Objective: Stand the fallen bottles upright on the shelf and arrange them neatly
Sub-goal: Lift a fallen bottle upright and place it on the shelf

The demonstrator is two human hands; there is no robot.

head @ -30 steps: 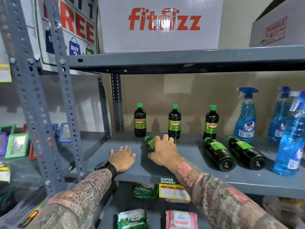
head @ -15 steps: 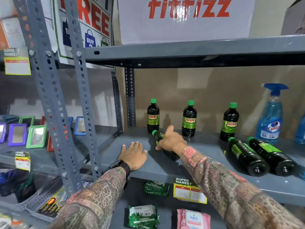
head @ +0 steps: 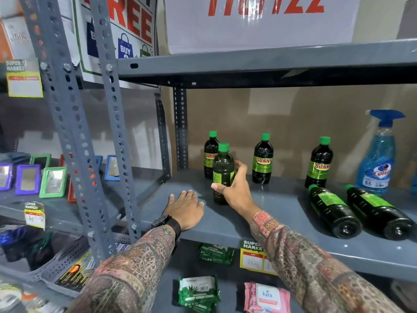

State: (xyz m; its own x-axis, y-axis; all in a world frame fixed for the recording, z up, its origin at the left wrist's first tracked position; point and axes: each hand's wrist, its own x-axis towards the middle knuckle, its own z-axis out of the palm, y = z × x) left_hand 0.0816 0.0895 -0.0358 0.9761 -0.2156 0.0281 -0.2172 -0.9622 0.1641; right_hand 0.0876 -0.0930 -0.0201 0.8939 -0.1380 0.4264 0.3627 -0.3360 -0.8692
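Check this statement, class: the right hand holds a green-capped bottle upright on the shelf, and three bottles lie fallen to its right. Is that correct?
Not quite. The head view shows two fallen bottles, not three. The rest stands: the right hand holds a green-capped bottle upright on the shelf.

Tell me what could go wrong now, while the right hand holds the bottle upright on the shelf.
1. The held bottle stands close in front of the back-left bottle; pushing it back could knock that one over.
2. The right hand grips it from the side, so letting go while it leans may tip it.
3. Two fallen bottles lie near the front edge of the shelf and might roll if bumped.
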